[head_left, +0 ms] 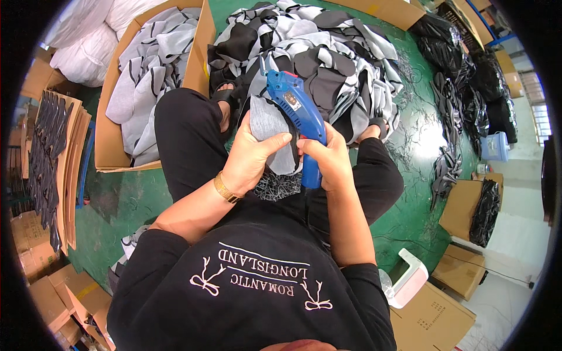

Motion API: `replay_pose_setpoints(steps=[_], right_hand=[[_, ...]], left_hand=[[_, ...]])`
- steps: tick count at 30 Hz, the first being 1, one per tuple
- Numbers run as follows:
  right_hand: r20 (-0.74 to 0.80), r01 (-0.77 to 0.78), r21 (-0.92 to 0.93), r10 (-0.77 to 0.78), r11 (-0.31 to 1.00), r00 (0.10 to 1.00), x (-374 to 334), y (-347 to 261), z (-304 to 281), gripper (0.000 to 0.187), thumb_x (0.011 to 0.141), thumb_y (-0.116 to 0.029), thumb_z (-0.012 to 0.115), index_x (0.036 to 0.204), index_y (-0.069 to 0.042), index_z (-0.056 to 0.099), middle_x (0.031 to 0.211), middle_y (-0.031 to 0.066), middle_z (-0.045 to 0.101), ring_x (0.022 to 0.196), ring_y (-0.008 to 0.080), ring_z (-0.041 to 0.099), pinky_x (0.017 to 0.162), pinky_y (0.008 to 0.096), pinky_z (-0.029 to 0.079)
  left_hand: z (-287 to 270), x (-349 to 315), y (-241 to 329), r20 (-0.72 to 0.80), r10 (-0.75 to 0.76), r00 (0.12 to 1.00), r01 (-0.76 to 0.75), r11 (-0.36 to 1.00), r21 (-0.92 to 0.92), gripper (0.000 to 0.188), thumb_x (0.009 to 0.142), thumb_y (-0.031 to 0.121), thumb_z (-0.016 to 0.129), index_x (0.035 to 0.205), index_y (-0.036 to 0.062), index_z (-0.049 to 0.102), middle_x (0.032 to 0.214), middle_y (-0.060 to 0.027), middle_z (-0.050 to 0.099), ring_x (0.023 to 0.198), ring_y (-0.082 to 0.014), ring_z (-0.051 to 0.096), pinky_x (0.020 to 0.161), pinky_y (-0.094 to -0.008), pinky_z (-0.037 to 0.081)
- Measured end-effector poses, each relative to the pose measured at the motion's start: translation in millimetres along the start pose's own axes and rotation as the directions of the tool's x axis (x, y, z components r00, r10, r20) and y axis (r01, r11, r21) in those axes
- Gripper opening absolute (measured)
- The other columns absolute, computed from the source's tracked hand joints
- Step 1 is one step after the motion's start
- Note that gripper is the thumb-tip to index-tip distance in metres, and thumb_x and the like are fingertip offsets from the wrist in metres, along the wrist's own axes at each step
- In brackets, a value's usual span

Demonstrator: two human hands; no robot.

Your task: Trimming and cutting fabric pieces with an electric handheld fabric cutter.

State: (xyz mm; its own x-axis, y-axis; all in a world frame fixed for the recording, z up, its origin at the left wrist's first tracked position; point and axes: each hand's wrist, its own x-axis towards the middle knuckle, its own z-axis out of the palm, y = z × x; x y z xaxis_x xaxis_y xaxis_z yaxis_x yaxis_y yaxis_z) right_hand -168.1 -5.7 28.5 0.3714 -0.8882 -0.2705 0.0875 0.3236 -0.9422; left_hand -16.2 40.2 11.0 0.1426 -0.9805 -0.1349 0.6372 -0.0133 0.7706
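The left hand (249, 158) pinches a grey fabric piece (270, 131) over the lap. The right hand (328, 155) grips a blue electric cutter (298, 111). A big uncut fabric pile (328, 64) waits; the cardboard box (111, 140) holds many pieces.

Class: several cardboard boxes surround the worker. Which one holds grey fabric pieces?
The open cardboard box beside the person's left knee; grey pieces fill it.
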Motion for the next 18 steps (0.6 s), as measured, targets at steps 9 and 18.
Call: replay_pose_setpoints(steps=[9,18], right_hand=[[-0.037,0.068,-0.182,-0.076,0.981,0.996,-10.4,3.2,-6.2,0.040,0.069,-0.008,0.076,0.102,0.001,0.056,0.079,0.0016,0.058,0.067,0.0078,0.054,0.061,0.0233,0.046],[-0.070,-0.048,0.000,0.047,0.999,0.996,-46.4,3.3,-40.5,0.033,0.077,-0.008,0.068,0.105,0.003,0.054,0.075,0.0068,0.059,0.060,0.0152,0.058,0.057,0.0274,0.050]], left_hand=[[-11.3,11.5,-1.0,0.017,-0.124,0.992,0.125,0.989,-0.079,0.027,0.098,0.022,0.050,0.118,0.0052,0.053,0.107,-0.0034,0.064,0.096,-0.0139,0.062,0.087,-0.0309,0.047],[-22.5,21.4,10.4,0.049,-0.158,0.986,0.162,0.980,-0.116,0.019,0.093,0.014,0.059,0.107,0.0018,0.060,0.103,-0.0040,0.066,0.093,-0.0121,0.062,0.085,-0.0280,0.048]])
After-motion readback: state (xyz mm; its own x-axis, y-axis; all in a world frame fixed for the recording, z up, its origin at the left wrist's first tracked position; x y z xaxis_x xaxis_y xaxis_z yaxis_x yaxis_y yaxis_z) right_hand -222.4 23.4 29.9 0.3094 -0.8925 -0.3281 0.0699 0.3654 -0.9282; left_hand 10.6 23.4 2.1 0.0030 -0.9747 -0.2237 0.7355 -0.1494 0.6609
